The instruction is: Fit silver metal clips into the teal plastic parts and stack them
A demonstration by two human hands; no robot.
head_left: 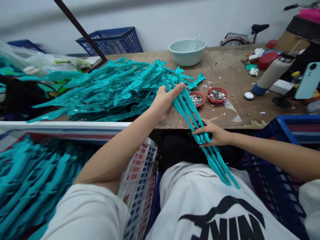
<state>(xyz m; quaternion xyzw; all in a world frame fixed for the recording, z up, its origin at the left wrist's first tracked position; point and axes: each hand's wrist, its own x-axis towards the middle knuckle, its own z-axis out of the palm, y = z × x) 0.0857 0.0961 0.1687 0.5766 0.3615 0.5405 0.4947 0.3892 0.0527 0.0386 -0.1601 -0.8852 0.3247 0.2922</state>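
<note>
A bundle of several long teal plastic toy-gun-like pieces (pixel 189 108) slants in front of me, its lower ends against my white shirt. My left hand (pixel 167 99) is closed round the upper part, thumb across the front. Lower down, my right hand (pixel 215 133) grips the same bundle near its middle, fingers wrapped over the front. Behind the bundle, a big heap of similar teal pieces (pixel 112 88) covers the left side of the table. Two small red baskets of shiny metal bits, a nearer one (pixel 196 99) and a farther one (pixel 217 95), stand just beyond my hands.
On the table (pixel 225 73) are a pale green basin (pixel 188 53), a bottle (pixel 273 73) and a phone (pixel 308 81). A crate of teal pieces (pixel 37 176) sits at my left; a blue crate (pixel 275 170) stands at my right. A dark pole (pixel 80 30) slants at the back left.
</note>
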